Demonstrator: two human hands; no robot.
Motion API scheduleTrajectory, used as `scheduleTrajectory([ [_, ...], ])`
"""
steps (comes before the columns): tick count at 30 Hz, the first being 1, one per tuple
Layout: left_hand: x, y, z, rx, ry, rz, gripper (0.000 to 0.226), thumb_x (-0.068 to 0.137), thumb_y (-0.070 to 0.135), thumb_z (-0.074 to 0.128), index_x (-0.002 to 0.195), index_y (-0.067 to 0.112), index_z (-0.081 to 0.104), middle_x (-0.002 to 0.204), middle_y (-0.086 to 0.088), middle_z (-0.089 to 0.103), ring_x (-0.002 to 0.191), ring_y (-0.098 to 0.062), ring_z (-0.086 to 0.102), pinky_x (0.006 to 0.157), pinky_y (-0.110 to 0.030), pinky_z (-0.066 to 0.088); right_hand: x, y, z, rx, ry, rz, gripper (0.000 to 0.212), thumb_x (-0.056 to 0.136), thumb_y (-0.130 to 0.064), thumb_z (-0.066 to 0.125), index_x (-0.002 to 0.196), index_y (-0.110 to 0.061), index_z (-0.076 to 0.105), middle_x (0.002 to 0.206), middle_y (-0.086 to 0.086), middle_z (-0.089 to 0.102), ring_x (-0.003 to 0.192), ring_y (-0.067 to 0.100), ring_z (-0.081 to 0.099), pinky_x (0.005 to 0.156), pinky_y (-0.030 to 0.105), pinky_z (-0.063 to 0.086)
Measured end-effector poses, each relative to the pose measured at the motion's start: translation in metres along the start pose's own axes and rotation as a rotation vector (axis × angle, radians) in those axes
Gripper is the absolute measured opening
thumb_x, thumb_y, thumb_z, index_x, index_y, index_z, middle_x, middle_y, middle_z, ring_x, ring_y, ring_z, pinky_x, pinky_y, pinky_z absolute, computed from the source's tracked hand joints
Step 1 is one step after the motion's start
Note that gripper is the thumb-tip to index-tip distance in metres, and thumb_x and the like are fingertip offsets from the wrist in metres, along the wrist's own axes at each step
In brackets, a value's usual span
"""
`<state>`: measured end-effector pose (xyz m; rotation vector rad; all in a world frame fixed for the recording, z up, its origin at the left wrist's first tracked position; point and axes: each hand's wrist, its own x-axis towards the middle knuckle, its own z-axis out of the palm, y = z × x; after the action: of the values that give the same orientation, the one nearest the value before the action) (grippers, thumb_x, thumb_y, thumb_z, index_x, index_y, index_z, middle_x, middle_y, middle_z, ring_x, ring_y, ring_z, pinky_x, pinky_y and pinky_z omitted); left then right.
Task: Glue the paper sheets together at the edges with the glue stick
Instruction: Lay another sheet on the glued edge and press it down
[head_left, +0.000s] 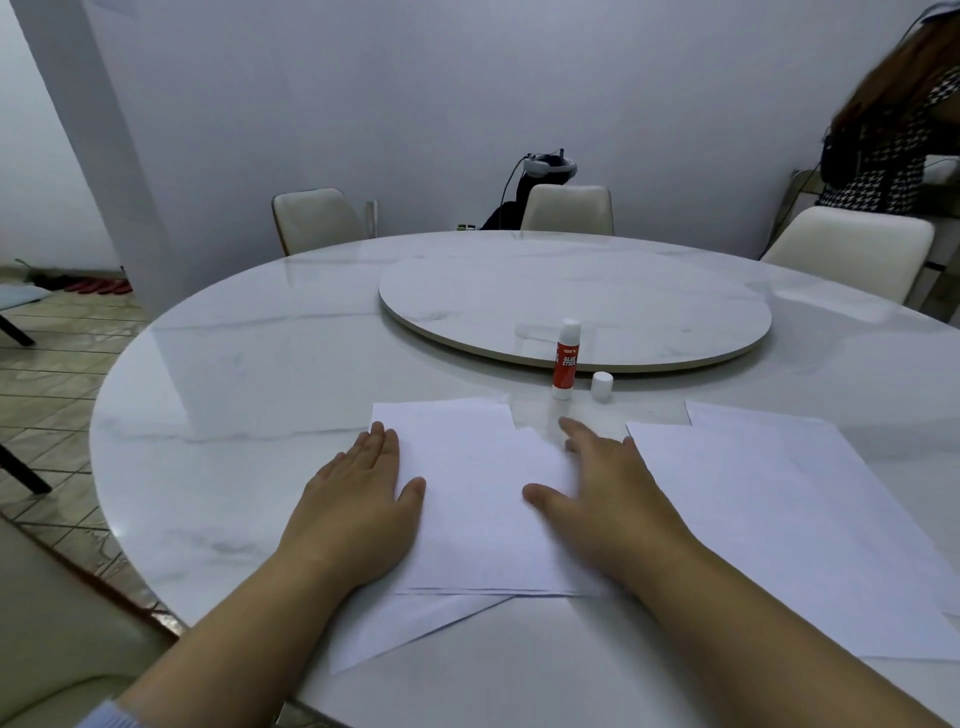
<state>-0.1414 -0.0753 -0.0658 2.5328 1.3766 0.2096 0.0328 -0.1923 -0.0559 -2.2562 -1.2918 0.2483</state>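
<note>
The left hand (358, 499) lies flat and open on the left edge of the stacked paper sheets (478, 499), with the palm down and the fingers together, and it holds nothing. The right hand (597, 493) is also flat and spread open on the right side of the same sheets, the thumb pointing toward the left hand; it looks a little blurred and grips nothing. Between the two hands the top sheet is bare. Under the wrists, a corner of a lower sheet comes out toward the person. Just beyond the right fingertips stands the glue stick (566, 361), upright and without cap, on the marble table (234, 389). Its white cap (602, 386) stands just beside it, to the right. Right of the right hand lie more paper sheets (769, 519), close to the wrist. Behind the glue stick is the round turntable (571, 296).
</note>
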Motion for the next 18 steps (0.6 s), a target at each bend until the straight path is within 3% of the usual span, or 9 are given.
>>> scheduleTrajectory([
  [2,-0.001,0.001,-0.002,-0.038,0.013,-0.012,0.064,0.098,0.040,0.025,0.151,0.016,-0.003,0.160,0.004,-0.008,0.147,-0.008,-0.005,0.118,-0.026,0.001,-0.002,0.001,-0.005,0.196,0.082,0.011,0.076,0.076,-0.036,0.071,0.141,-0.034,0.032,0.124,-0.003,0.052,0.118,0.016,0.045,0.100,0.029,0.038],
  [6,-0.002,0.000,-0.004,-0.206,0.062,-0.041,0.062,0.099,0.041,0.023,0.151,0.020,-0.003,0.160,0.008,-0.004,0.147,-0.006,-0.002,0.116,-0.025,0.003,-0.007,0.000,-0.008,0.397,0.161,-0.065,0.058,0.078,-0.015,0.068,0.122,-0.046,0.046,0.091,0.000,0.057,0.078,0.015,0.054,0.068,0.022,0.044],
  [9,-0.003,-0.003,-0.005,-0.382,0.119,-0.061,0.058,0.099,0.042,0.021,0.151,0.026,0.003,0.160,0.012,0.006,0.146,-0.004,0.004,0.115,-0.025,0.007,-0.008,0.002,-0.011,0.412,0.063,-0.143,0.043,0.085,-0.015,0.063,0.109,-0.050,0.057,0.093,-0.010,0.062,0.079,0.004,0.057,0.072,0.013,0.045],
  [12,-0.003,-0.006,-0.006,-0.665,0.219,-0.079,0.053,0.100,0.041,0.024,0.150,0.029,0.015,0.157,0.013,0.018,0.144,-0.005,0.014,0.112,-0.021,0.010,-0.007,0.004,-0.016,0.375,0.051,-0.197,0.029,0.088,-0.009,0.061,0.087,-0.035,0.073,0.095,-0.019,0.070,0.083,-0.007,0.061,0.069,0.003,0.041],
  [15,-0.003,-0.010,-0.009,-0.914,0.333,-0.110,0.048,0.100,0.036,0.024,0.147,0.027,0.028,0.153,0.010,0.031,0.141,-0.009,0.026,0.113,-0.021,0.014,-0.008,0.005,-0.038,0.689,0.220,-0.220,0.034,0.083,0.002,0.066,0.069,-0.027,0.077,0.076,-0.011,0.076,0.068,0.003,0.066,0.069,0.014,0.047],
  [18,-0.005,-0.008,-0.011,-0.872,0.317,-0.076,0.045,0.100,0.036,0.026,0.143,0.026,0.035,0.151,0.007,0.036,0.139,-0.012,0.031,0.115,-0.027,0.018,-0.009,0.013,-0.072,1.045,0.500,-0.122,0.027,0.082,0.000,0.066,0.076,-0.024,0.079,0.080,-0.009,0.077,0.078,0.008,0.070,0.075,0.019,0.054],
])
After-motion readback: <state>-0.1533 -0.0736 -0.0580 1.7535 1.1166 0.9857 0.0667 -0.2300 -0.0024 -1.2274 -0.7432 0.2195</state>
